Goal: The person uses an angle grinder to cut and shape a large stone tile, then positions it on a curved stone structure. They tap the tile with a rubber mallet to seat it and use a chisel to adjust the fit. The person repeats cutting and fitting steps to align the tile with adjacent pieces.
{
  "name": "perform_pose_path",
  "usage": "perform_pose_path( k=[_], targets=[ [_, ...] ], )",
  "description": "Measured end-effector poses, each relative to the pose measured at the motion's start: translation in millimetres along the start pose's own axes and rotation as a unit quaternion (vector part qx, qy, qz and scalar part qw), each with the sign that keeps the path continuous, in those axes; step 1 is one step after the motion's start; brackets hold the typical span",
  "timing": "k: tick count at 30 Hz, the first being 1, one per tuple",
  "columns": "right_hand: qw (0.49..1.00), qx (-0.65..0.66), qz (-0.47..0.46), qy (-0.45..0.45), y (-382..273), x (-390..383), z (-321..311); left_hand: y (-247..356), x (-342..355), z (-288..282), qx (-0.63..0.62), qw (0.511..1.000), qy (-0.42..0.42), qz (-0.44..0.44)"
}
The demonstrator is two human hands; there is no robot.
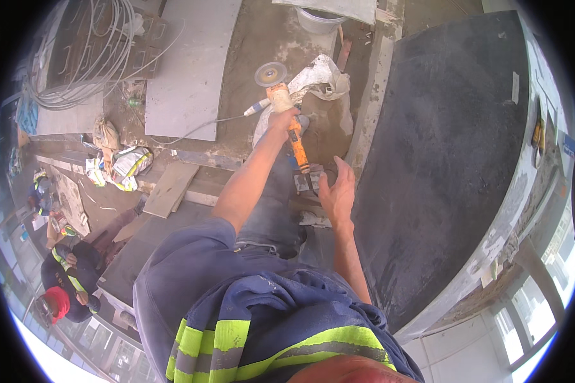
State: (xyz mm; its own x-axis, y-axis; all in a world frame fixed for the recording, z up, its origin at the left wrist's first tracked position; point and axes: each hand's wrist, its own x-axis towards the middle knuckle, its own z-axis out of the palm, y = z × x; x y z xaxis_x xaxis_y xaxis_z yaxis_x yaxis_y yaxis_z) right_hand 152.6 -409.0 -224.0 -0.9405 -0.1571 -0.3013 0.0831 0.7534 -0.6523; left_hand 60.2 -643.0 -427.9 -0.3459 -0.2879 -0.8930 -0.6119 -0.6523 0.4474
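Note:
My left hand [283, 119] is wrapped round the body of an orange angle grinder [296, 145]. Its round disc [271, 74] points away from me, and a pale side handle [257, 107] sticks out to the left. From the grinder's near end a dark cord [311, 184] hangs down. To the right of that end is my right hand [338, 193], with thumb and fingers apart and holding nothing. A crumpled, dusty white sack [322, 78] lies just beyond the grinder.
A large dark slab [447, 147] fills the right side. Light grey panels [188, 70], coiled cable [86, 80] and a bucket [319, 22] lie farther off. Loose boards [170, 189] and a hi-vis vest [132, 167] are at left. A person in a red head covering [59, 301] is at lower left.

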Motion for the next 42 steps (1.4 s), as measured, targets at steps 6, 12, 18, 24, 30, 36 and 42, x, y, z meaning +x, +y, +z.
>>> perform_pose_path(
  k=[6,12,18,24,30,36,42],
  targets=[
    [0.965,0.098,0.235,-0.060,156.2,63.1,119.6,39.3,275.2,20.8,0.142,0.989,0.032,0.040],
    [0.923,0.057,0.345,-0.160,255.5,76.2,216.9,66.9,466.0,50.4,0.269,0.955,0.111,0.051],
    [0.875,0.128,0.403,-0.236,308.1,97.1,291.2,58.2,605.9,13.1,0.484,0.848,0.081,0.201],
    [0.845,0.229,0.423,-0.234,323.0,103.0,335.3,56.9,643.0,-11.4,0.555,0.789,0.007,0.263],
    [0.805,0.279,0.467,-0.235,320.5,97.2,333.6,49.9,627.1,-29.1,0.629,0.737,0.090,0.229],
    [0.864,0.229,0.408,-0.183,260.5,82.4,256.3,26.1,506.4,-33.1,0.654,0.738,0.144,0.079],
    [0.907,0.165,0.366,-0.127,169.6,-12.4,116.8,-34.4,319.2,-139.2,0.766,0.636,0.087,0.028]
  ],
)
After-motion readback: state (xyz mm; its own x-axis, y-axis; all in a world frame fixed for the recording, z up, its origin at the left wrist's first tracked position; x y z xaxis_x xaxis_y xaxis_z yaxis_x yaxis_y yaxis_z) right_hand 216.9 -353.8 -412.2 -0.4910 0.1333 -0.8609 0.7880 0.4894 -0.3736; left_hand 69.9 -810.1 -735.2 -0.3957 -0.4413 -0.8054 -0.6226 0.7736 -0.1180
